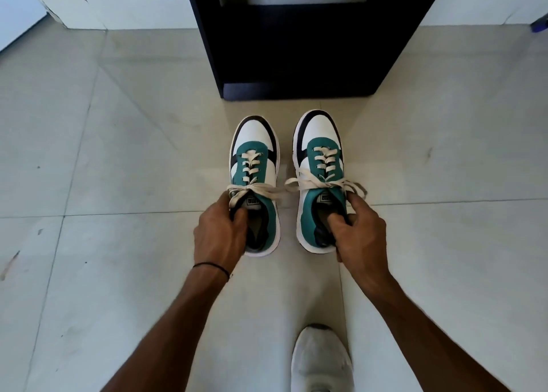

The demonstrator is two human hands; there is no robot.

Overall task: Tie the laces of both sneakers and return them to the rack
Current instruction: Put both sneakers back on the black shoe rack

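**A:** What lies in front of you, biggest things first?

**B:** You stand on a pale tiled floor (118, 154). At the far side, in the middle, rises a dark shoe rack (296, 50), its lowest shelf open toward you and a pale shelf showing near the top. A white wall base (118, 9) with a dark stripe runs behind it on both sides.

**A:** And the sneakers?

**B:** Both sit side by side just on the near side of the rack, toes pointing away from you. The left sneaker (254, 166) and the right sneaker (321, 160) are white, teal and black with thick white soles. Whether they rest on the tiles or you hold them slightly raised, you cannot tell from here.

**A:** How do your hands hold them?

**B:** Your left hand (221, 231) is closed on the left sneaker at its collar, thumb inside the opening and fingers around the outer side. Your right hand (358, 234) grips the right sneaker the same way, thumb tucked into the opening.

**A:** The laces?

**B:** The left laces (252, 187) and the right laces (323, 182) are each tied in a bow across the tongue, loops spreading to both sides.

**A:** Anything smaller?

**B:** A white shoe (321, 359) on your foot shows at the near edge, and a thin black band (212, 265) circles your left wrist.
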